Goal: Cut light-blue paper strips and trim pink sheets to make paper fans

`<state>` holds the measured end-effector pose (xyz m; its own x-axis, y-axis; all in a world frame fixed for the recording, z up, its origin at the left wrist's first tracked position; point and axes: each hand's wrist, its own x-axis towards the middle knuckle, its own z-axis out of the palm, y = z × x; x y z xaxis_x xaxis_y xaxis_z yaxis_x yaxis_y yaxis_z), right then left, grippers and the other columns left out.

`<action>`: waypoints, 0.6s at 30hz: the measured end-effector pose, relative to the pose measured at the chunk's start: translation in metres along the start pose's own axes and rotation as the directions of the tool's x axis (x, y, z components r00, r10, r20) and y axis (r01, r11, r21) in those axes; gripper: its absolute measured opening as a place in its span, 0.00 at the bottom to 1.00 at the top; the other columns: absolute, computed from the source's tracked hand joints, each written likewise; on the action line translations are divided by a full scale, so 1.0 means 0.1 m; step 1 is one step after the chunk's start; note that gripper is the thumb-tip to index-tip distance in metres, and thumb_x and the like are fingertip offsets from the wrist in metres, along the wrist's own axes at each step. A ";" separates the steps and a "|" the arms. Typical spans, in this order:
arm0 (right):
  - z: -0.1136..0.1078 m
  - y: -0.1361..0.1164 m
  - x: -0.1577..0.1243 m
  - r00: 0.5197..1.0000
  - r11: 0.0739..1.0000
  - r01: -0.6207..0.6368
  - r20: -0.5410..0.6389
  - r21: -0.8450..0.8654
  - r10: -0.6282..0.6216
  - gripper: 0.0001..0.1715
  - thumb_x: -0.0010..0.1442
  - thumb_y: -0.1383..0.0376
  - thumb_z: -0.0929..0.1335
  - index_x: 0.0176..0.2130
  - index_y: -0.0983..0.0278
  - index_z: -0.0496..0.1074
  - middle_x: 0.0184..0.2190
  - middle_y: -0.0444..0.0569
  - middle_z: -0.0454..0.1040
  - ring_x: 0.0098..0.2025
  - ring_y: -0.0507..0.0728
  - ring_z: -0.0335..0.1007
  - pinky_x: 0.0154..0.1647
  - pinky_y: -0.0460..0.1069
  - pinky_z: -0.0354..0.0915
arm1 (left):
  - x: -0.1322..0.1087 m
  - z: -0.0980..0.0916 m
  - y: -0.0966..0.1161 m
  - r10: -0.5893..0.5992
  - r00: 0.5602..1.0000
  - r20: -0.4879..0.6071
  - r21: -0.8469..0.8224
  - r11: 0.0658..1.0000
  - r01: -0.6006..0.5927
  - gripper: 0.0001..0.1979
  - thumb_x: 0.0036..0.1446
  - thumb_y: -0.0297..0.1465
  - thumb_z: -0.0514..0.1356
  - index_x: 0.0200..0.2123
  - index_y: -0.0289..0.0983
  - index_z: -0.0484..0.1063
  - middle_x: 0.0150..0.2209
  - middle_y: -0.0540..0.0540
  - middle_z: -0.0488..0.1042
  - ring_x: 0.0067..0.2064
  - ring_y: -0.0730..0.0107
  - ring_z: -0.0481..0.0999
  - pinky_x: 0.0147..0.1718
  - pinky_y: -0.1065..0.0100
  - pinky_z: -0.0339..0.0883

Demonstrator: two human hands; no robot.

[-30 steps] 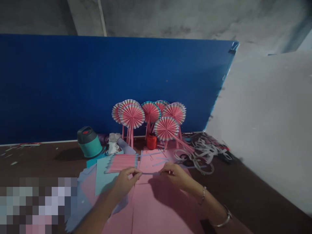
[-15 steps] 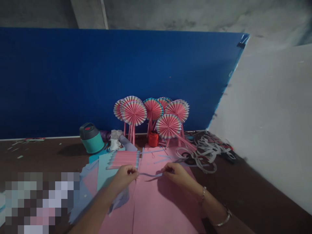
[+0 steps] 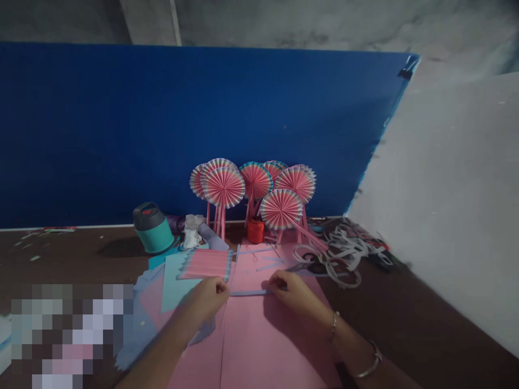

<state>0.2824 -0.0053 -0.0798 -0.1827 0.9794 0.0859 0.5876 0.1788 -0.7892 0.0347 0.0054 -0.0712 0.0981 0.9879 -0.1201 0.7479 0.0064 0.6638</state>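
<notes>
A narrow pale lavender paper strip [image 3: 251, 293] runs straight across the pink paper sheet [image 3: 275, 335] between my two hands. My left hand [image 3: 211, 296] is closed, fingers pinched at the strip's left end. With fingers curled together, my right hand [image 3: 286, 286] grips the strip near its right end. Just beyond my left hand lies a pleated pink paper piece [image 3: 206, 263] with bluish edges, resting partly on a light blue sheet [image 3: 172, 292]. Loose thin strips [image 3: 270, 265] lie on the pink sheet past my hands.
Several pink pleated paper fans [image 3: 224, 187] stand against the blue panel [image 3: 162, 119]. A teal container with a dark top [image 3: 154, 235] is at the left. In the middle is a red spool-like object [image 3: 255, 231]. Tangled white strips [image 3: 351, 246] lie to the right.
The strip, slack and wavy before, now runs straight and lower against the pink sheet. My left hand has shifted slightly down and left; the right stays nearly in place.
</notes>
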 end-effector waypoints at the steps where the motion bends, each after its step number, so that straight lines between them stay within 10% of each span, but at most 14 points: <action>1: 0.01 0.02 0.00 1.000 1.000 0.001 -0.007 -0.002 -0.001 0.06 0.54 0.69 0.65 0.28 0.65 0.71 0.28 0.48 0.77 0.32 0.55 0.71 0.32 0.46 0.62 | -0.01 0.00 0.02 0.000 1.000 -0.003 0.029 1.000 0.000 0.06 0.45 0.27 0.55 0.19 0.38 0.63 0.20 0.54 0.63 0.27 0.71 0.64 0.26 0.71 0.50; 18: 0.04 0.01 0.02 0.999 0.997 -0.015 -0.034 -0.069 0.012 0.05 0.52 0.71 0.65 0.26 0.65 0.70 0.26 0.48 0.76 0.29 0.55 0.69 0.30 0.47 0.59 | -0.08 -0.03 0.12 -0.010 0.999 -0.034 0.172 0.985 0.015 0.08 0.45 0.24 0.53 0.18 0.38 0.62 0.19 0.54 0.61 0.25 0.72 0.60 0.25 0.69 0.43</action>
<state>0.2801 -0.0037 -0.0830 -0.1486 0.9842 0.0967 0.6435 0.1705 -0.7462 0.0407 -0.0015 -0.0600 0.0684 0.9925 -0.1013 0.8513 -0.0051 0.5247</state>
